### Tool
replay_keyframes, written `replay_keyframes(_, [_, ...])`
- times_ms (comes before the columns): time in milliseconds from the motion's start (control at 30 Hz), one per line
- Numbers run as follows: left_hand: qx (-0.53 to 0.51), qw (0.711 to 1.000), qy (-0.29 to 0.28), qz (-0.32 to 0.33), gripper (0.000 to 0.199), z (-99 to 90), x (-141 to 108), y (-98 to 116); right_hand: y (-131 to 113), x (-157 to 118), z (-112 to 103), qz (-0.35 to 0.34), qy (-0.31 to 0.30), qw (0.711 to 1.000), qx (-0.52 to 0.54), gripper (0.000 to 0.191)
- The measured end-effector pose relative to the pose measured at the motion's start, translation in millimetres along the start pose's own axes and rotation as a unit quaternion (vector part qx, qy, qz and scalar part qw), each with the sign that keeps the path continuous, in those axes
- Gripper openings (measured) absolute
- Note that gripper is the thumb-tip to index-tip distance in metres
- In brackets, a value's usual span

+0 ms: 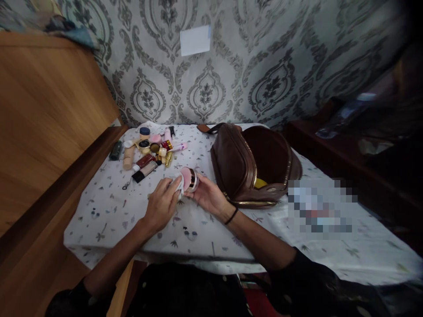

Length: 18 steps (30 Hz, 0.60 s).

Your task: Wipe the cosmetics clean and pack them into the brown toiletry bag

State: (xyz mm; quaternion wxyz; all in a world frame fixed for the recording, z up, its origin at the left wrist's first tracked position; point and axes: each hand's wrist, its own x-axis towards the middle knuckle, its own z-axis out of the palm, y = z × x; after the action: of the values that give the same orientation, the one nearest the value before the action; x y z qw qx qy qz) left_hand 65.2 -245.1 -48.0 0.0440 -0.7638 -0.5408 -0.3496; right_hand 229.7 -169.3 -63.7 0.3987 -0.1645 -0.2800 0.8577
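Note:
My right hand point(209, 196) is closed around a round pink cosmetic jar point(188, 178) with a shiny gold-coloured band, held tilted above the table. Pressed against the jar's pink end is a white cloth point(180, 186), or possibly a tissue, pinched in my left hand point(162, 203). Left of the hands, a cluster of cosmetics lies on the patterned tablecloth. Among them are a beige tube point(128, 158), a bottle with a black cap point(145, 171) and a gold lipstick point(168, 159). The fingertips behind the jar are partly hidden.
A brown leather bag point(231, 163) lies unzipped right of my hands, with something yellow point(260, 183) inside. A blurred-out patch point(320, 209) covers items at the right. A wooden cabinet point(49, 123) borders the left side, and a patterned wall point(211, 88) stands behind the table.

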Motion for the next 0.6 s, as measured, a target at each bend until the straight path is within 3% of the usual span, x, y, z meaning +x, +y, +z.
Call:
replay_keyframes(133, [-0.01, 0.999, 0.012, 0.047, 0.044, -1.2, -5.3, 6.6, 0.5, 1.3, 0.1, -0.008, 0.02, 1.0, 0.01, 0.018])
replay_keyframes(267, [-0.022, 0.997, 0.032, 0.062, 0.047, -6.6, 1.1, 9.9, 3.4, -0.2, 3.1, 0.003, -0.001, 1.0, -0.026, 0.026])
replay_keyframes(433, [-0.068, 0.997, 0.018, -0.019, 0.045, -7.5, 10.8, -0.4, 1.1, -4.5, 7.8, -0.011, -0.041, 0.998, -0.049, 0.03])
replay_keyframes(600, [-0.125, 0.987, -0.039, -0.095, 0.041, -4.4, 5.8, -4.8, -0.3, -6.9, 8.7, -0.057, -0.022, 0.997, -0.055, 0.038])
